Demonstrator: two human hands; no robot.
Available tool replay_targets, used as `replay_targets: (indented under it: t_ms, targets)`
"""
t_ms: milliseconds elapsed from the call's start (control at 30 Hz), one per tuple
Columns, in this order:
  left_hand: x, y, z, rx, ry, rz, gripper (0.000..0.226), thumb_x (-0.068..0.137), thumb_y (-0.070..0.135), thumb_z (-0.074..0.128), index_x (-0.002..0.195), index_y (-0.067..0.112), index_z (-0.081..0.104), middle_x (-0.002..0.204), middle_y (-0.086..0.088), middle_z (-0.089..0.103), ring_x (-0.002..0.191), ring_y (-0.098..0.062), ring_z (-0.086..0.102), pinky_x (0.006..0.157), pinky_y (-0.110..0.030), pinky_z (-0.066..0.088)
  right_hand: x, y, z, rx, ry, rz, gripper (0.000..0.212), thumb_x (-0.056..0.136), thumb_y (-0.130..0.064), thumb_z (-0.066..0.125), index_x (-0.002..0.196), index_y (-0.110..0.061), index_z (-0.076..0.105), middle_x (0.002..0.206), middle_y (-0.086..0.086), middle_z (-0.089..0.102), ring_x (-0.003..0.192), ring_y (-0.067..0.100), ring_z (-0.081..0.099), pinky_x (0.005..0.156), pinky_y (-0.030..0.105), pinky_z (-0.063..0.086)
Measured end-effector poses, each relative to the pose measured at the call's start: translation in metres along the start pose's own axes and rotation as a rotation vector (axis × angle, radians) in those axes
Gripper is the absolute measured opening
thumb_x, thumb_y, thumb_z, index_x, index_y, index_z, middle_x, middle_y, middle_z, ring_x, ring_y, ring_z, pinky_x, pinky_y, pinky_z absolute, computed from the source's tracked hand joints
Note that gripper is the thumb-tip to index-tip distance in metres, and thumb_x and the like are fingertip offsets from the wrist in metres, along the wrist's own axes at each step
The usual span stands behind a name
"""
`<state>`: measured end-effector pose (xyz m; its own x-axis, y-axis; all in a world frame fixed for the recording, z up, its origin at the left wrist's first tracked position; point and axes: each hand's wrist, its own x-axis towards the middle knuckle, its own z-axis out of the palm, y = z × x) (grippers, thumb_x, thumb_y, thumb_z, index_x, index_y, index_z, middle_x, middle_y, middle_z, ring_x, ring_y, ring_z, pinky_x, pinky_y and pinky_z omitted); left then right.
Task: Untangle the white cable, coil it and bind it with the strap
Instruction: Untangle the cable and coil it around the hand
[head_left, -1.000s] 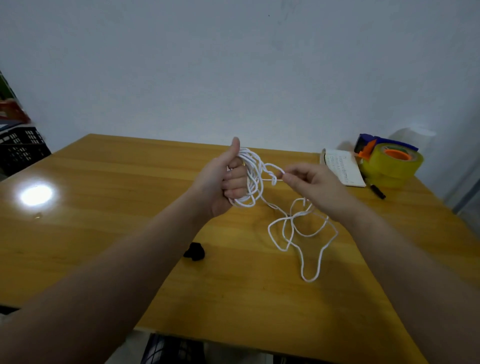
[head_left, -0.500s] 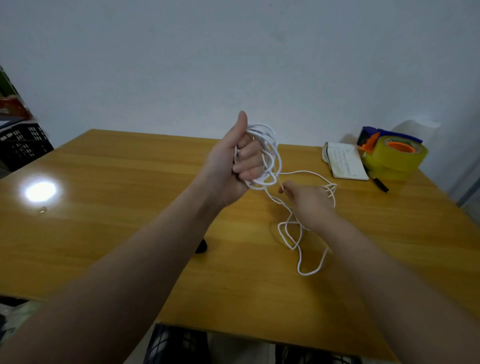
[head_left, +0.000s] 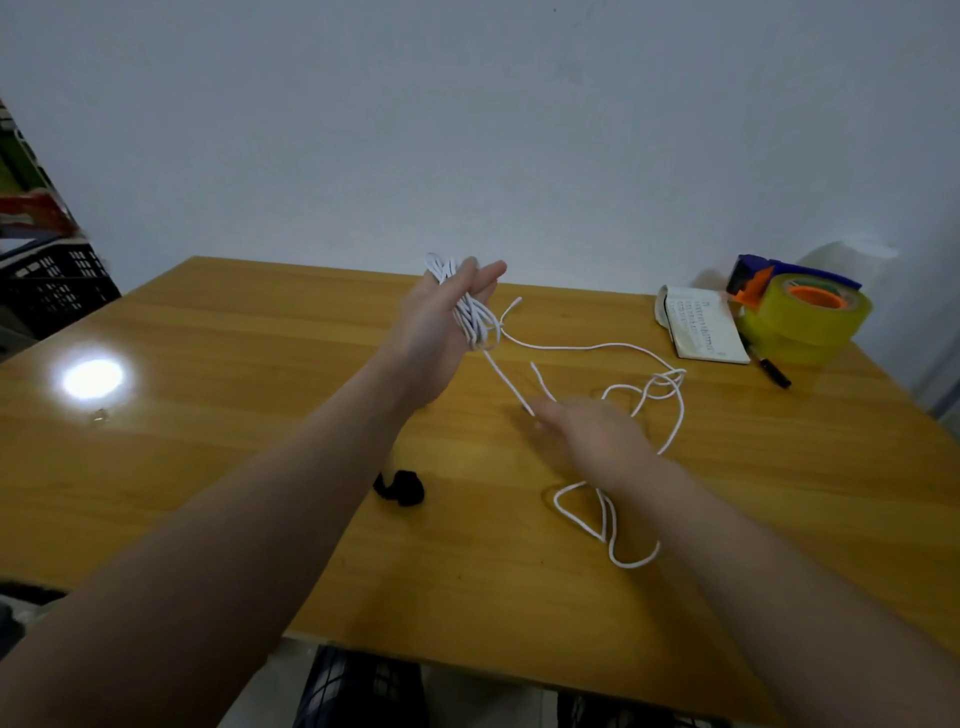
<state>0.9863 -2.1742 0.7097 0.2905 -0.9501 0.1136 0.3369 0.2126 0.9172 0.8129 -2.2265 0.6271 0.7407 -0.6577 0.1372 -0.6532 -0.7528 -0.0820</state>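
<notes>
My left hand (head_left: 441, 327) is raised over the wooden table (head_left: 218, 415), fingers partly spread, with several loops of the white cable (head_left: 475, 319) wound around it. From the loops one strand runs down to my right hand (head_left: 592, 436), which is blurred and pinches that strand at its fingertips. The loose part of the cable (head_left: 660, 384) trails right in a tangle and lies in loops near the front by my right wrist. The black strap (head_left: 402, 488) lies crumpled on the table under my left forearm.
At the back right stand a yellow tape roll in a blue and orange dispenser (head_left: 802, 317), a small open notebook (head_left: 701, 330) and a black pen (head_left: 774, 371). A black crate (head_left: 57, 280) sits off the table's left side. A white wall is behind.
My left hand has opened its fist and tilted, the coil now lying across its spread fingers. My right hand has moved down and right, drawing the strand out. The loose cable has spread to the right.
</notes>
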Motion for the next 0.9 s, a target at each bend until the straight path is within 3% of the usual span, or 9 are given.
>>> replay_targets:
  t_ms: [133,233,300,433,567,700,767,833,900]
  targets:
    - [0.002,-0.011,-0.014,0.029,0.109,-0.039,0.015,0.098,0.017,0.045,0.110,0.012,0.053,0.139,-0.012,0.049,0.132,-0.019,0.042,0.105,-0.033,0.035,0.003,-0.002,-0.002,-0.098,0.095,-0.189,0.035,0.094,-0.023,0.046,0.127,-0.030,0.054,0.094,0.005,0.066,0.092,0.031,0.062,0.076,0.036,0.041]
    - [-0.001,-0.017,-0.017,0.192,0.204,-0.031,0.031,0.095,0.022,0.051,0.122,0.006,0.053,0.118,0.000,0.059,0.103,-0.009,0.057,0.075,-0.016,0.048,0.001,-0.008,-0.007,-0.171,0.270,-0.302,0.028,0.078,-0.025,0.057,0.102,-0.030,0.071,0.062,-0.004,0.058,0.063,0.023,0.060,0.059,0.030,0.041]
    - [-0.005,-0.022,-0.016,0.316,0.214,-0.017,0.042,0.094,0.026,0.053,0.130,0.004,0.047,0.110,-0.001,0.059,0.087,-0.004,0.059,0.059,-0.009,0.047,0.001,-0.012,-0.010,-0.200,0.384,-0.388,0.025,0.078,-0.027,0.054,0.093,-0.031,0.073,0.059,-0.007,0.052,0.060,0.018,0.054,0.058,0.028,0.037]
    - [-0.012,-0.030,-0.010,0.524,0.111,-0.022,0.040,0.098,0.027,0.044,0.136,0.012,0.043,0.121,0.009,0.044,0.112,-0.004,0.043,0.078,-0.007,0.037,0.000,-0.022,-0.017,-0.194,0.410,-0.470,0.032,0.079,-0.019,0.046,0.098,-0.027,0.071,0.069,-0.002,0.050,0.066,0.021,0.051,0.063,0.030,0.020]
    - [-0.011,-0.039,-0.014,0.614,-0.087,-0.067,0.035,0.100,0.039,0.036,0.128,0.018,0.041,0.113,0.010,0.046,0.095,0.004,0.045,0.088,-0.026,0.037,0.003,-0.026,-0.023,-0.106,0.359,-0.456,0.032,0.082,-0.018,0.043,0.102,-0.024,0.067,0.079,0.001,0.051,0.075,0.018,0.041,0.064,0.030,0.018]
    - [-0.012,-0.041,-0.010,0.751,-0.216,-0.179,0.069,0.090,0.066,0.016,0.125,0.015,0.046,0.133,-0.003,0.046,0.120,-0.011,0.044,0.105,-0.031,0.035,0.008,-0.024,-0.032,-0.016,0.413,-0.465,0.030,0.084,-0.020,0.043,0.096,-0.022,0.071,0.077,0.001,0.057,0.076,0.014,0.035,0.066,0.030,0.022]
    - [-0.016,-0.039,-0.009,0.875,-0.299,-0.101,0.074,0.086,0.067,0.010,0.113,0.011,0.050,0.123,-0.005,0.049,0.116,-0.011,0.044,0.103,-0.029,0.032,0.011,-0.020,-0.038,0.012,0.452,-0.445,0.027,0.087,-0.026,0.046,0.088,-0.018,0.072,0.075,0.000,0.061,0.075,0.015,0.040,0.066,0.031,0.029]
    - [-0.020,-0.036,-0.009,0.988,-0.389,0.041,0.058,0.087,0.062,0.017,0.094,0.014,0.049,0.103,-0.005,0.050,0.101,-0.013,0.049,0.097,-0.032,0.038,0.012,-0.016,-0.042,0.041,0.484,-0.417,0.029,0.085,-0.031,0.048,0.076,-0.013,0.069,0.070,0.001,0.063,0.069,0.019,0.051,0.064,0.030,0.033]
    - [-0.021,-0.035,-0.011,1.147,-0.474,0.181,0.052,0.092,0.055,0.029,0.095,0.009,0.052,0.095,-0.011,0.049,0.089,-0.018,0.047,0.086,-0.029,0.042,0.010,-0.012,-0.051,0.076,0.485,-0.354,0.031,0.080,-0.036,0.048,0.070,-0.013,0.065,0.065,0.000,0.062,0.063,0.024,0.057,0.061,0.029,0.033]
